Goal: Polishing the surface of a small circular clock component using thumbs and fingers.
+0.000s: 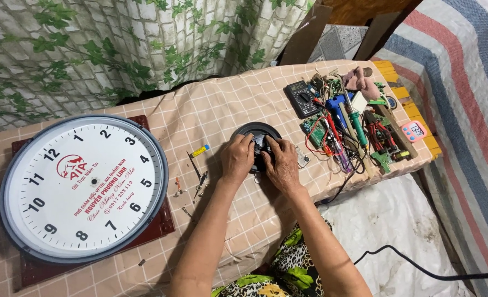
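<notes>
Head view, left hand and right hand — each grip pinching small black mechanism on round black disc, table edge near.

To my left lies a large round white-faced wall clock, to my right a black multimeter and a small pink digital timer.

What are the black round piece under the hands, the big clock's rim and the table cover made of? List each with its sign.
Black round piece: seems moulded plastic; dark with a slight sheen.
Clock rim: likely grey plastic; smooth, evenly coloured band, though painted metal is possible.
Table cover: looks like oilcloth or vinyl; printed checks, soft folds at the edges.
</notes>
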